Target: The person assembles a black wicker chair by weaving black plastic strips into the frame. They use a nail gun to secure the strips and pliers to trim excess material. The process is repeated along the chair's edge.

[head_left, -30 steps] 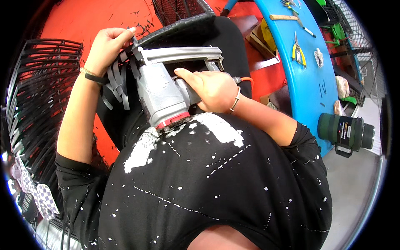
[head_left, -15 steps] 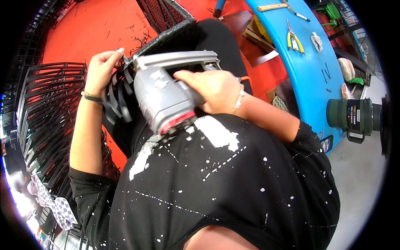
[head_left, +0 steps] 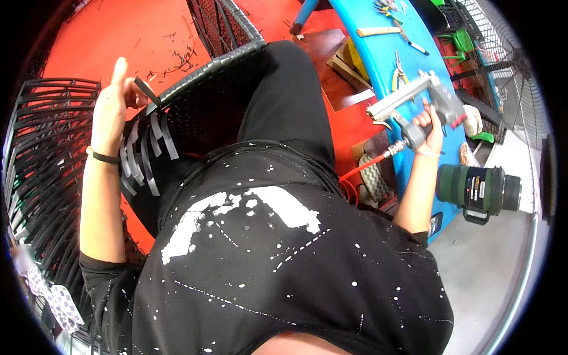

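Note:
A woven black rattan-style frame [head_left: 216, 64] rests against my legs, with loose flat strips [head_left: 141, 155] hanging from its near left end. At that corner a short black strip [head_left: 147, 91] sticks up. My left hand [head_left: 111, 106] is beside it, one finger stretched upward and another close to the strip; whether they touch I cannot tell. Out to the right, my right hand [head_left: 431, 127] grips the handle of a grey air-powered nail gun [head_left: 445, 102]. Its long metal magazine points left, above the blue table's edge. A red hose [head_left: 370, 161] runs from its fitting.
On the blue table [head_left: 370, 50] lie yellow-handled pliers [head_left: 399, 74], a wooden-handled hammer [head_left: 378, 31] and a marker [head_left: 419, 47]. A large green-and-black camera lens [head_left: 479, 190] stands at the right. More black woven frames [head_left: 53, 142] stack at left. Dark scraps [head_left: 177, 62] litter the red floor.
My right hand has swung the nail gun away from the frame's corner, out to the right over the table. My left hand has moved slightly left, its finger now raised.

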Demonstrator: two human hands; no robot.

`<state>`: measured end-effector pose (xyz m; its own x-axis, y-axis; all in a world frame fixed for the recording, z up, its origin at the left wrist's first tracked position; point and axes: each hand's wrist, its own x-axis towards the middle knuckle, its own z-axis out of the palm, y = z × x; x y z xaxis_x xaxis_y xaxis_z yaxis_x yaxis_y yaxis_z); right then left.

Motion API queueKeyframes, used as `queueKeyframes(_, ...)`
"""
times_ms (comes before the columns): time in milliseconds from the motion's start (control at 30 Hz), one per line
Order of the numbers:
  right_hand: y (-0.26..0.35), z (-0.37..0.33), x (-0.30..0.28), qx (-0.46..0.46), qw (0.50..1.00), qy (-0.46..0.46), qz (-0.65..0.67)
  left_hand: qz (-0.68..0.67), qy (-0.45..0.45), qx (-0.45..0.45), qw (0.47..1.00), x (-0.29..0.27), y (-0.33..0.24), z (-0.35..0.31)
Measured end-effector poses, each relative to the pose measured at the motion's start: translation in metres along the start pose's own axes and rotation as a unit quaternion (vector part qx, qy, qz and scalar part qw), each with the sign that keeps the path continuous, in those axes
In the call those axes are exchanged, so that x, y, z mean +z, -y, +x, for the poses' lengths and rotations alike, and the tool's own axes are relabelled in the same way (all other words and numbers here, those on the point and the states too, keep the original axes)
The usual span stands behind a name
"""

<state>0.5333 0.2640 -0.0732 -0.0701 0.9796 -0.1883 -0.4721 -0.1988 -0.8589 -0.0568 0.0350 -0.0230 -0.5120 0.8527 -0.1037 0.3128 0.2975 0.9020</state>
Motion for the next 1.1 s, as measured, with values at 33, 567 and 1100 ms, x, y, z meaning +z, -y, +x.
queueKeyframes(33, -0.001, -0.001, -0.027, -0.002, 0.999, -0.010, 0.032, -0.041, 0.012, -0.005, 0.999, -0.003, 0.005, 0.001)
queueKeyframes(567, 0.045, 0.057, -0.097, -0.030, 0.463, -0.370, -0.805, -0.167, 0.032, -0.017, 0.985, -0.017, -0.009, -0.026)
queueKeyframes(1100, -0.038, 0.149, 0.012, -0.009, 0.378, -0.207, -0.902, -0.100, 0.044, 0.030, 0.994, 0.003, -0.011, -0.016)
